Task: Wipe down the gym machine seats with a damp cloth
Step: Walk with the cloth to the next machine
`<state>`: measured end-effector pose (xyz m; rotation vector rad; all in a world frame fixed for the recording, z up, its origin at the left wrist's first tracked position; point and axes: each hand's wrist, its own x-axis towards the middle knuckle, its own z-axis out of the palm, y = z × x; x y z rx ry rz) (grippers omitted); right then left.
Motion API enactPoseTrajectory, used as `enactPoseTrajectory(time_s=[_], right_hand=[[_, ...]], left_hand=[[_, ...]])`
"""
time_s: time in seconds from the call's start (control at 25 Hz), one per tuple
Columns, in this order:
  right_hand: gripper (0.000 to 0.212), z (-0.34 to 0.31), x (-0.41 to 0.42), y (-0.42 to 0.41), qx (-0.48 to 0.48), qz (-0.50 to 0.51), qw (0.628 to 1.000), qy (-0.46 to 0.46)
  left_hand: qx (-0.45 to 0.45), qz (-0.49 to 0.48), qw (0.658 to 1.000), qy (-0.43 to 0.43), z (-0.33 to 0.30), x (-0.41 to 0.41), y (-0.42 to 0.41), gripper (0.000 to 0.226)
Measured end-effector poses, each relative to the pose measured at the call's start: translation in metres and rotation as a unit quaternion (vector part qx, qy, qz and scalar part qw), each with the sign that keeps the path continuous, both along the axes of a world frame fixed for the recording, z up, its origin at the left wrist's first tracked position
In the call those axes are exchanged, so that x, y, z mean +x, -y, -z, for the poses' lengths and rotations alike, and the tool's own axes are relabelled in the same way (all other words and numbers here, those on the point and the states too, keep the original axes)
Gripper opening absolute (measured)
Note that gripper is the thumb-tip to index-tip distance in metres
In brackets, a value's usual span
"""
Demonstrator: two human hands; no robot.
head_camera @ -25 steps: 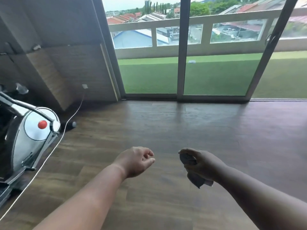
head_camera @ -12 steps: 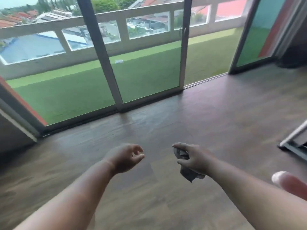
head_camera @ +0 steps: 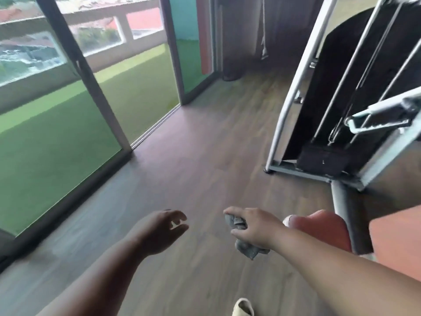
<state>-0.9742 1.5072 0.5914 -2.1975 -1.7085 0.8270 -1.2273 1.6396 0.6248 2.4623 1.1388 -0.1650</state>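
Nearest the camera, a pale sandal toe (head_camera: 243, 307) showed at the bottom edge. Above the wooden floor (head_camera: 193, 169), we held our left hand (head_camera: 159, 231) out with fingers loosely curled and apart, gripping nothing. Our right hand (head_camera: 255, 228) was clamped on a crumpled grey cloth (head_camera: 247, 246), part of which hung below the fist. Just right of that hand sat the red padded seat (head_camera: 319, 231) of the gym machine, on a grey post. Farther off stood the machine frame (head_camera: 296, 92) with its black weight stack (head_camera: 323, 158). Sliding glass doors (head_camera: 95, 94) lined the left side, with green turf beyond.
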Motion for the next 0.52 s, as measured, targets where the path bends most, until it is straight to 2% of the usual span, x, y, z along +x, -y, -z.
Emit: enactPoseTrajectory(time_s=[0.12, 0.32, 0.44, 0.52], right_hand=[[0.057, 0.003, 0.061, -0.029, -0.02, 0.041, 0.999, 0.01], [0.059, 0.005, 0.143, -0.047, -0.016, 0.169, 0.985, -0.019], [0.057, 0.005, 0.177, -0.033, -0.01, 0.266, 0.964, -0.002], [0.057, 0.009, 0.193, -0.018, -0.013, 0.335, 0.942, 0.029]], left_hand=[[-0.007, 0.059, 0.998, 0.001, 0.004, 0.08, -0.05, 0.029], [-0.034, 0.184, 0.982, 0.006, 0.009, 0.208, -0.112, 0.029], [-0.054, 0.279, 0.958, 0.026, 0.02, 0.293, -0.136, 0.054], [-0.061, 0.354, 0.932, 0.037, 0.026, 0.348, -0.139, 0.059]])
